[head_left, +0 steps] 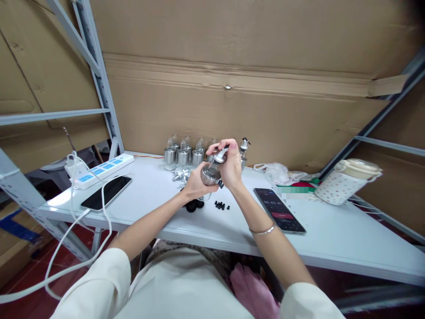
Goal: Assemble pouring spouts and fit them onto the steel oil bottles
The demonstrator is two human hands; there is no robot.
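My left hand [196,182] is wrapped round a glass bottle with a silver metal band [210,175], tilted above the table. The fingers of my right hand [231,166] close on the silver pump top [220,156] at the bottle's neck. Behind my hands, several similar glass bottles with metal bands [183,156] stand in rows. Silver metal parts [181,174] lie just left of my left hand. Below the held bottle are black round caps [191,206] and several small black pieces [219,205].
A power strip [104,170] and a dark phone [108,193] with white cables are on the left. To the right lie a phone showing a timer [279,210], a crumpled plastic bag [277,173] and a dotted white jug [345,182]. Cardboard [232,115] rises behind the white table [345,239].
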